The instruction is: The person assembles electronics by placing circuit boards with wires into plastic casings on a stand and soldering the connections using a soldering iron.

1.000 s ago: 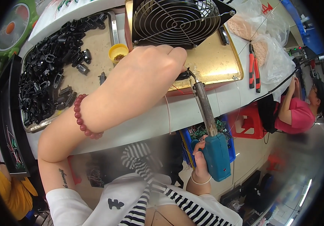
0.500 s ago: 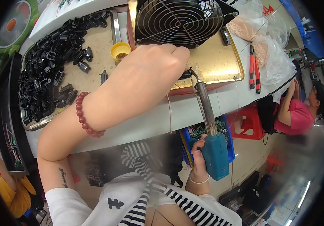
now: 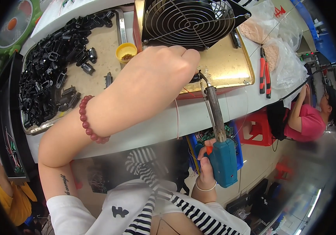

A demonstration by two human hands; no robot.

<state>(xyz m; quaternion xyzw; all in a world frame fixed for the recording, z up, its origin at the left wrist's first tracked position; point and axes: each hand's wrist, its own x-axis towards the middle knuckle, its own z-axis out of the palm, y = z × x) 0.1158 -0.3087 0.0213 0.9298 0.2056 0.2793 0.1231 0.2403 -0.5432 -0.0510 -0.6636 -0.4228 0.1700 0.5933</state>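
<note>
My right hand point(image 3: 206, 172) grips a teal soldering gun point(image 3: 223, 162) by its handle, an orange trigger showing at the fingers. The gun's long metal barrel points up, and its bent tip sits beside my left hand point(image 3: 172, 66). Curled over the gold tray's front edge, the left hand is closed, its fingertips mostly hidden beneath it. A small black part point(image 3: 195, 78) peeks out at those fingers, next to the tip. Thin wires point(image 3: 177, 117) hang down below the left hand over the table edge.
A fan with a wire guard point(image 3: 191, 25) stands on the gold tray point(image 3: 230, 70). To the left, a metal tray point(image 3: 101, 47) holds many black plastic housings point(image 3: 50, 66). A yellow cup point(image 3: 125, 51), red-handled pliers point(image 3: 265, 74) and plastic bags point(image 3: 281, 62) lie around. A co-worker point(image 3: 309, 113) sits at right.
The soldering gun's orange trigger shows now, where it was hidden before. The view has shifted slightly; both hands stay nearly in place.
</note>
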